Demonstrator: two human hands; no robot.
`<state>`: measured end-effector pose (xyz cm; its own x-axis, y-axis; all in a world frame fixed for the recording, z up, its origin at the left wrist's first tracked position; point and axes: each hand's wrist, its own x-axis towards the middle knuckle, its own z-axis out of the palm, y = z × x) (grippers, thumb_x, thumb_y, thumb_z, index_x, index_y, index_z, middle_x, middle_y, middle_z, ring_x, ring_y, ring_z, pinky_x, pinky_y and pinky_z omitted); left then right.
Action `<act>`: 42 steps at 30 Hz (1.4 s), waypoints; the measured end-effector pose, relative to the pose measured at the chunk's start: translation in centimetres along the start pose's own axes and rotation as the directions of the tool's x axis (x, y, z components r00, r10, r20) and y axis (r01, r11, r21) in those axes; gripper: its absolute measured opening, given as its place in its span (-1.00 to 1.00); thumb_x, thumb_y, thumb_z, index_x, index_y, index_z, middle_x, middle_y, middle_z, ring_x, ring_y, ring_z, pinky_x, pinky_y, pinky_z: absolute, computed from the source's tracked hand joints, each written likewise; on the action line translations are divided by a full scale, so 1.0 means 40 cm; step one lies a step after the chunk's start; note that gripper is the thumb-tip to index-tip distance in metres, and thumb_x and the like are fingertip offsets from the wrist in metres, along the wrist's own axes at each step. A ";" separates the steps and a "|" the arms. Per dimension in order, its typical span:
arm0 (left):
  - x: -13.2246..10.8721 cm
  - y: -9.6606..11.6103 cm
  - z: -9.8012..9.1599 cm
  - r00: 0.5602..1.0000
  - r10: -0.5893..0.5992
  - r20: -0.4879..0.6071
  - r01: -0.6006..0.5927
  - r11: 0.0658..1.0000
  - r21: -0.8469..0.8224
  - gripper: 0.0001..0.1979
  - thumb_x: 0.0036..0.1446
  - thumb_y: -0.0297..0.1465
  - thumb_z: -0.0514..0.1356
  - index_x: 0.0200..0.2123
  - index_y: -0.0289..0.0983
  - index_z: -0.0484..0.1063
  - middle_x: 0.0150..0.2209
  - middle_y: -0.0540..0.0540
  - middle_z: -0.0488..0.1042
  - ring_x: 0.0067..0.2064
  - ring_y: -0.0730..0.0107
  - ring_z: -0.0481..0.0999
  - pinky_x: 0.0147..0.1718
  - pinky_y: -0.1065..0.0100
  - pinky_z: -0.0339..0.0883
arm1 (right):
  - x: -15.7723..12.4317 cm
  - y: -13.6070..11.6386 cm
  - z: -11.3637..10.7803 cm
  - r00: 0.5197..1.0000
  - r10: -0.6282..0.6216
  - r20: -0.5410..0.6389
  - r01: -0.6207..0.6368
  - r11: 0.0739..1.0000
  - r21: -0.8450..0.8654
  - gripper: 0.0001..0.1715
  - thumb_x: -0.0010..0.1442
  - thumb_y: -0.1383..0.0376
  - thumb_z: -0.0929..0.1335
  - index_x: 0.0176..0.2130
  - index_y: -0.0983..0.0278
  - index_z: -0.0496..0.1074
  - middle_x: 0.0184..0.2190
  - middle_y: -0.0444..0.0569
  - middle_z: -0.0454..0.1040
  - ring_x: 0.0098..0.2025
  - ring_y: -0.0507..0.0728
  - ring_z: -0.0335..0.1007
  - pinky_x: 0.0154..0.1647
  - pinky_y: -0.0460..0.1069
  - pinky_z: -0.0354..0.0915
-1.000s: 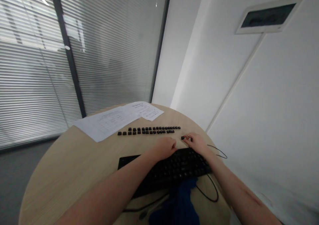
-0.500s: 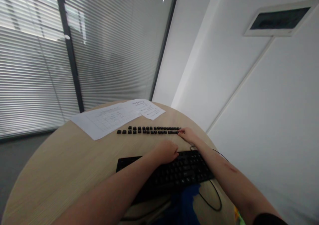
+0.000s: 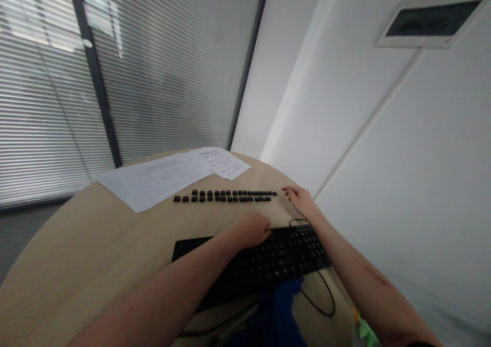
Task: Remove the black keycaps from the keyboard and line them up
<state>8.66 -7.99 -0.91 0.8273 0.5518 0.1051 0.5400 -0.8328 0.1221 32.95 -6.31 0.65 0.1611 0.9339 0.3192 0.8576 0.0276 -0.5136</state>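
A black keyboard [image 3: 284, 257] lies across the near part of the table. Over its far edge rests my left hand [image 3: 253, 229], fingers curled closed; whatever they may hold is hidden. Beyond the keyboard, loose black keycaps [image 3: 222, 198] are lined up in two rows, with a wide keycap [image 3: 263, 199] at the right end of the nearer row. My right hand [image 3: 300, 199] hovers just right of the rows' end, fingers apart and pointing left, with nothing visible in them.
Printed paper sheets [image 3: 153, 178] lie on the round wooden table [image 3: 95, 239] behind the keycaps. A black cable [image 3: 326, 313] loops beside the keyboard. Blue cloth [image 3: 284, 311] shows at the near edge. A white wall [image 3: 383, 173] stands close on the right.
My right hand has moved off the wide keycap, rightward and away from the rows, and its fingers have come apart. The left hand stays over the keyboard. The view has shifted slightly.
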 end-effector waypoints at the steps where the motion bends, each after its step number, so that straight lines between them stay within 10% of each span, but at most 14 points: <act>1: 0.001 -0.001 0.001 1.000 -0.001 0.006 0.001 1.000 -0.002 -0.65 0.26 -0.19 0.06 -0.26 -0.28 0.57 -0.27 -0.26 0.60 -0.21 0.04 0.57 -0.24 0.16 0.41 | -0.020 0.000 -0.024 0.999 0.014 -0.047 -0.006 0.986 0.167 -0.38 0.37 -0.02 0.14 -0.12 0.30 0.58 -0.23 0.10 0.59 -0.21 0.18 0.50 -0.20 0.02 0.41; 5: 0.007 -0.001 0.003 1.000 -0.013 0.017 0.014 1.000 -0.020 -0.65 0.26 -0.18 0.07 -0.27 -0.28 0.56 -0.27 -0.26 0.58 -0.21 0.03 0.57 -0.25 0.15 0.39 | -0.118 -0.002 -0.104 0.990 0.143 -0.013 -0.112 0.825 0.554 -0.19 0.30 -0.26 0.08 -0.23 0.28 0.55 -0.46 0.01 0.48 -0.42 0.11 0.43 -0.34 0.01 0.44; 9: 0.009 -0.002 0.002 1.000 -0.028 0.013 0.029 0.999 -0.037 -0.66 0.24 -0.15 0.10 -0.30 -0.27 0.54 -0.30 -0.23 0.57 -0.22 0.07 0.55 -0.25 0.19 0.36 | -0.203 -0.006 -0.148 0.960 0.225 0.169 -0.281 0.791 0.544 -0.22 0.25 -0.29 0.12 -0.24 0.28 0.48 -0.74 -0.20 0.23 -0.67 0.06 0.28 -0.54 -0.03 0.33; 16: 0.004 -0.004 -0.001 0.999 -0.036 0.017 0.036 0.999 -0.020 -0.65 0.22 -0.11 0.12 -0.28 -0.26 0.54 -0.26 -0.21 0.57 -0.20 0.07 0.54 -0.26 0.21 0.34 | -0.257 0.001 -0.145 0.906 0.185 0.380 -0.366 0.794 0.486 -0.56 0.16 -0.06 0.37 -0.26 0.25 0.39 -0.67 -0.24 0.37 -0.61 0.01 0.34 -0.56 -0.12 0.25; 34: 0.005 0.000 -0.004 1.000 -0.012 0.005 0.012 0.999 -0.049 -0.67 0.21 -0.14 0.13 -0.31 -0.27 0.53 -0.28 -0.23 0.56 -0.19 0.04 0.54 -0.24 0.19 0.34 | -0.210 0.020 -0.052 0.902 0.144 0.408 -0.366 0.756 0.543 -0.58 0.19 -0.07 0.28 -0.43 0.19 0.20 -0.82 -0.38 0.06 -0.77 -0.01 0.10 -0.50 -0.02 0.42; 42: 0.006 0.001 -0.002 1.000 -0.008 0.004 0.009 0.999 -0.040 -0.67 0.21 -0.16 0.13 -0.29 -0.29 0.53 -0.26 -0.27 0.57 -0.19 0.00 0.55 -0.23 0.15 0.36 | -0.265 0.007 -0.036 0.944 0.155 0.293 -0.271 0.868 0.417 -0.57 0.26 -0.08 0.25 -0.42 0.19 0.25 -0.75 -0.26 0.22 -0.71 0.01 0.16 -0.66 -0.09 0.09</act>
<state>8.87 -7.90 -0.81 0.8233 0.5586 0.1003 0.5403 -0.8256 0.1627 32.19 -16.74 -1.73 0.1416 0.9899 -0.0113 0.4969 -0.0809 -0.8640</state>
